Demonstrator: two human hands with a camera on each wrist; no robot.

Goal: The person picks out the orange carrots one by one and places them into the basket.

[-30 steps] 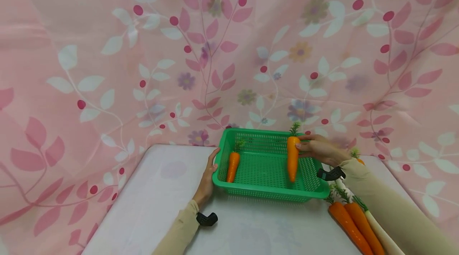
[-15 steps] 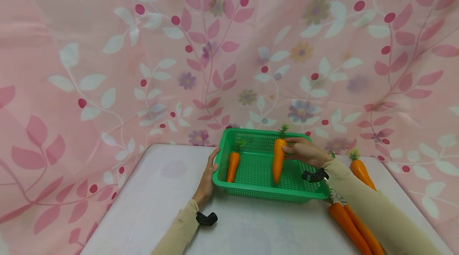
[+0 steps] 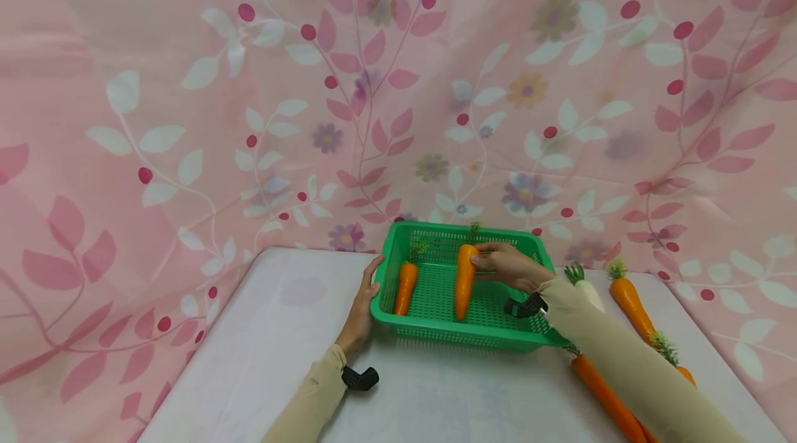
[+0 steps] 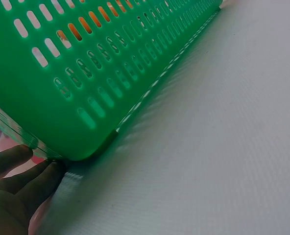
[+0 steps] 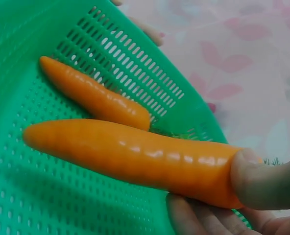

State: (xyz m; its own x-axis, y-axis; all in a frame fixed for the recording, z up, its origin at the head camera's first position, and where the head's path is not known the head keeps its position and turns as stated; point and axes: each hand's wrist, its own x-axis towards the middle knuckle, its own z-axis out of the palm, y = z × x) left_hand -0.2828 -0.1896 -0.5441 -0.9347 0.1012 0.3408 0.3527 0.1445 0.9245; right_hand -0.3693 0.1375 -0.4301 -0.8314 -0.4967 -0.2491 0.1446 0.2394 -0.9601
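Note:
My right hand (image 3: pixel 512 267) pinches an orange carrot (image 3: pixel 464 282) near its leafy top, thumb on one side and fingers underneath in the right wrist view. That carrot (image 5: pixel 130 159) hangs over the green basket (image 3: pixel 470 337), tip toward the near side, its shadow falling on the mesh floor. Along the left inside wall lies another carrot (image 3: pixel 406 288), leaves at the far end. At the basket's left side rests my left hand (image 3: pixel 359 311), its extended fingers against the outer wall. The left wrist view shows those fingers (image 4: pixel 42 181) at the basket's lower corner.
Right of the basket, partly behind the right forearm, lie several carrots (image 3: pixel 631 304) and a white radish (image 3: pixel 588 291) with green leaves. A pink floral cloth (image 3: pixel 398 83) hangs behind the white table (image 3: pixel 274 332).
My right hand has carried the carrot leftward and slightly lower, from the basket's right part to its middle. The left hand and the basket stay put.

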